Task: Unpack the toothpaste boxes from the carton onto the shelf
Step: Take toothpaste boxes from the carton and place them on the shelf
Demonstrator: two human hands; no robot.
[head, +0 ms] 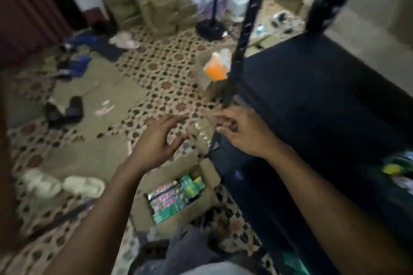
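Note:
An open brown carton (204, 202) stands on the patterned floor against the dark shelf (312, 100). Green and red toothpaste boxes (176, 194) lie packed inside it. Both my hands hover above the carton, empty, with loosely spread fingers. My left hand (157, 140) is over the floor, left of the shelf corner. My right hand (243, 131) is at the shelf's front corner beside the black upright post (238, 51). A few green and yellow packs (400, 169) lie on the shelf at the far right. The picture is blurred.
Flattened cardboard (100, 96) and dark sandals (64, 109) lie on the floor to the left. A carton with an orange pack (215, 69) stands beyond the post. Stacked cartons (165, 13) sit at the back. White shoes (62, 183) rest near left.

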